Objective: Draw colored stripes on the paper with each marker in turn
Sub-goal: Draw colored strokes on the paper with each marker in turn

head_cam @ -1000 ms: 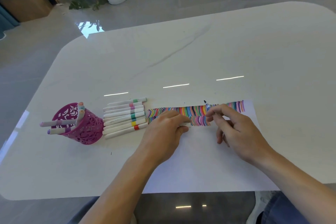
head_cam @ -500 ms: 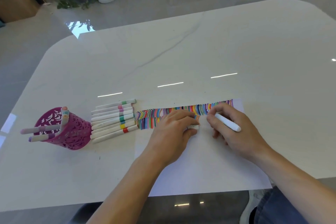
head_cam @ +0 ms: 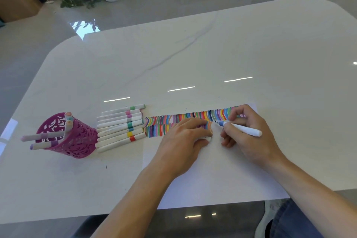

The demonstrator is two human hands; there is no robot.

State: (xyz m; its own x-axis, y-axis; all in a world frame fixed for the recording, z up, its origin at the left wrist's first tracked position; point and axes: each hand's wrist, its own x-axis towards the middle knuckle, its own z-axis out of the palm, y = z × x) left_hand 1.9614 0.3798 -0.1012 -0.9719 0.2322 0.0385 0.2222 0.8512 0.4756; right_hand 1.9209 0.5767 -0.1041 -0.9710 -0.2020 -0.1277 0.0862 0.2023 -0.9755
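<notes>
Paper (head_cam: 212,176) lies flat at the desk's (head_cam: 212,54) near edge, its top band filled with stripes (head_cam: 185,120). Right hand (head_cam: 249,133) clamps a blue marker (head_cam: 241,129), tip at the stripes; left hand (head_cam: 183,141) pins the sheet, apparently pinching its cap. Eight markers (head_cam: 119,127) lie beside; three stand in the cup (head_cam: 71,139). Judged well advanced, unfinished.

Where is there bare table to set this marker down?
Free: the table beyond the striped paper, and right of the right hand. Crowded: left of the paper, where the marker row lies beside the pink holder.
</notes>
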